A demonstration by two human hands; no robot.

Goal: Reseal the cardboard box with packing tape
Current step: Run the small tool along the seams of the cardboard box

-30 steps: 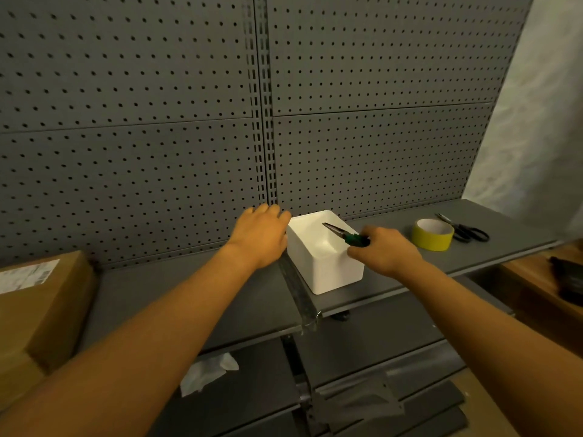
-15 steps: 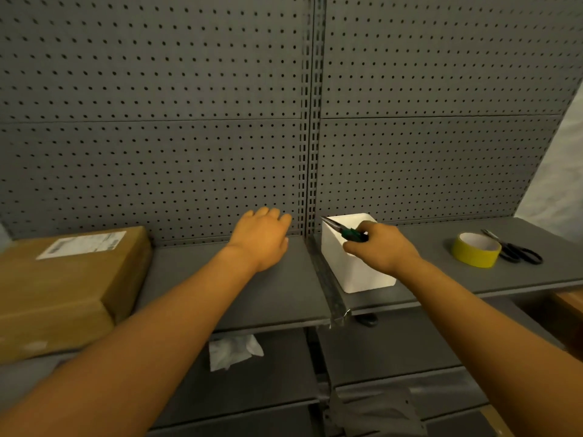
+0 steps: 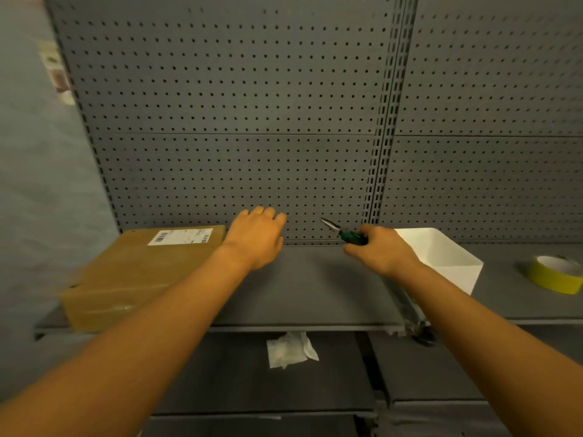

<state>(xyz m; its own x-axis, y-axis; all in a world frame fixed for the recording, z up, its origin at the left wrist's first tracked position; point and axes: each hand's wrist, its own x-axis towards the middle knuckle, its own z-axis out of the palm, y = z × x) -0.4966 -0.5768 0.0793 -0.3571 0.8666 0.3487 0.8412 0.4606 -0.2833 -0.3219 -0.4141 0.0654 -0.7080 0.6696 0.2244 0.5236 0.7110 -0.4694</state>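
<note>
A brown cardboard box (image 3: 138, 272) with a white shipping label lies flat at the left end of the grey shelf (image 3: 315, 291). My left hand (image 3: 257, 236) hovers just right of the box, palm down, fingers relaxed and holding nothing. My right hand (image 3: 378, 250) grips green-handled needle-nose pliers (image 3: 342, 232), their tip pointing up and left. A yellow roll of packing tape (image 3: 556, 274) lies on the shelf at the far right edge of view.
A white open bin (image 3: 448, 263) stands on the shelf just right of my right hand. Grey pegboard (image 3: 252, 121) backs the shelf. A crumpled white wrapper (image 3: 290, 350) lies on the lower shelf. A grey wall stands at the far left.
The view swung left, bringing the whole cardboard box into sight and pushing the tape to the right edge. My right hand lifted the pliers out of the white bin and moved left.
</note>
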